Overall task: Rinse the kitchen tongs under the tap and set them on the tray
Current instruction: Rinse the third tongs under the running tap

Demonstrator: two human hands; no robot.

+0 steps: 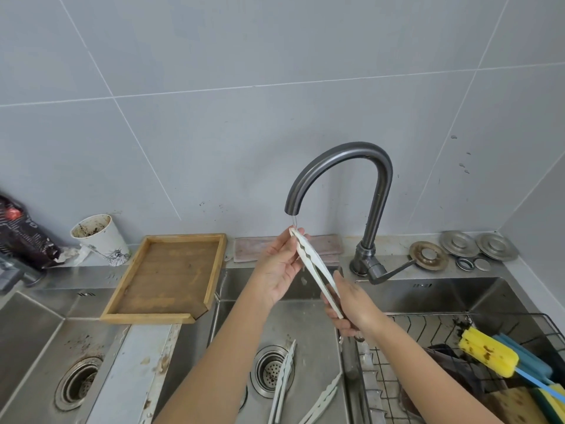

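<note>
Head view: right hand [351,304] grips the tongs' [315,264] handle, left hand [279,270] pinches their tip under the tap [339,166], thin trickle running; tray [165,276] left of the hands; two more tongs [282,384] in the sink [308,328] below.

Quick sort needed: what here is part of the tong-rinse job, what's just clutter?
Job:
- tongs, tips under the spout, held by left hand and right hand
- tap, thin trickle
- wooden tray, beside the sink
- two more tongs in the sink

Clutter:
- paper cup
- dark bag
- strainer discs
- yellow brush in wire rack
</note>
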